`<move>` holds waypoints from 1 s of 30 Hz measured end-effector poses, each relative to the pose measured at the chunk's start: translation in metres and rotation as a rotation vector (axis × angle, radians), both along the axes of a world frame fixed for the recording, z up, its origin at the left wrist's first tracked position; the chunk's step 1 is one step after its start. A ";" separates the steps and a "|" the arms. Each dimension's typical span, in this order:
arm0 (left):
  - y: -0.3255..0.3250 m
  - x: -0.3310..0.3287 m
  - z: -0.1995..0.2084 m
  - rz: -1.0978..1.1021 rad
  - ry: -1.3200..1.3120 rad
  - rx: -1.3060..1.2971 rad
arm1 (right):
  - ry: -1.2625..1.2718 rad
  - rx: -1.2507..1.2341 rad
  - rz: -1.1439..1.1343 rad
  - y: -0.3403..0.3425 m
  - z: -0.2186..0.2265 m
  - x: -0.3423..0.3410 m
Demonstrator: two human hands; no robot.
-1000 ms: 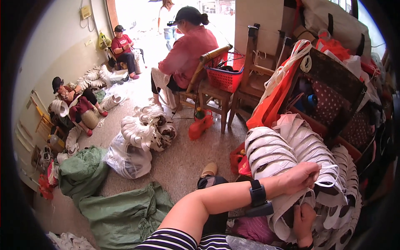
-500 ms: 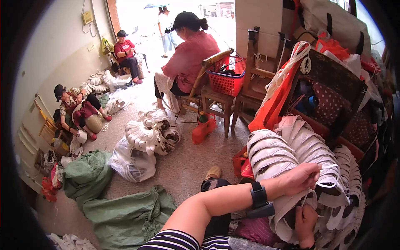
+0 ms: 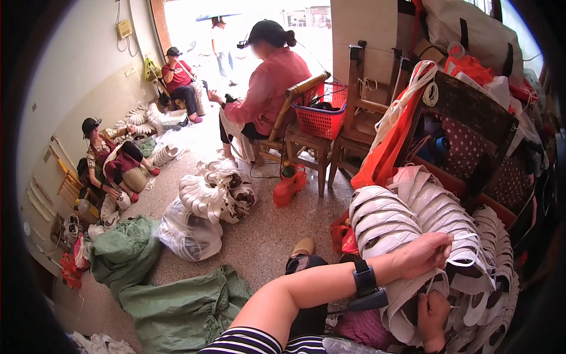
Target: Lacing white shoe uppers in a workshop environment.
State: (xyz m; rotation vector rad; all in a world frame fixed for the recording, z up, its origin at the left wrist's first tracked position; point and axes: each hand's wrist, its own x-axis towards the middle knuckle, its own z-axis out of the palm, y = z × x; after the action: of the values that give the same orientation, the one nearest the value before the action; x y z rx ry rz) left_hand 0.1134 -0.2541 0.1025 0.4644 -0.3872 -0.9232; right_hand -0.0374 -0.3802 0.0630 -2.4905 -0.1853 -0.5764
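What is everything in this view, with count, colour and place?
Stacked shoe uppers: many, white, right.
Nearest upper: one, white, lower right.
Bundled uppers: many, white, middle floor.
Plastic bag: one, clear, beside them.
Sacking: count unclear, green, left floor.
Basket: one, red, on wooden seat.
Wall box: one, yellowish, upper left.
Clutter: uncountable, mixed colours, far right.
Seated co-workers: three, reddish clothes, left and centre.
Person outside: one, pale top, doorway.
Wristband: one, black, left wrist.
Left hand: one, closed, above nearest upper.
Right hand: one, closed, beside it.
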 end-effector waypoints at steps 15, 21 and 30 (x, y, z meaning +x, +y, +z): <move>0.002 -0.003 0.004 0.005 0.030 0.023 | 0.005 0.014 0.008 0.001 0.003 -0.002; 0.002 -0.002 0.004 -0.002 0.013 -0.001 | -0.017 0.024 0.025 0.001 0.005 -0.001; 0.003 -0.002 0.005 0.000 0.001 0.021 | 0.009 0.045 0.021 0.004 0.008 -0.002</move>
State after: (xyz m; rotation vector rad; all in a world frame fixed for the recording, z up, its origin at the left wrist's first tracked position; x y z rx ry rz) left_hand 0.1109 -0.2515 0.1072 0.4831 -0.3765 -0.9285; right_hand -0.0389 -0.3762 0.0708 -2.4445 -0.1933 -0.5545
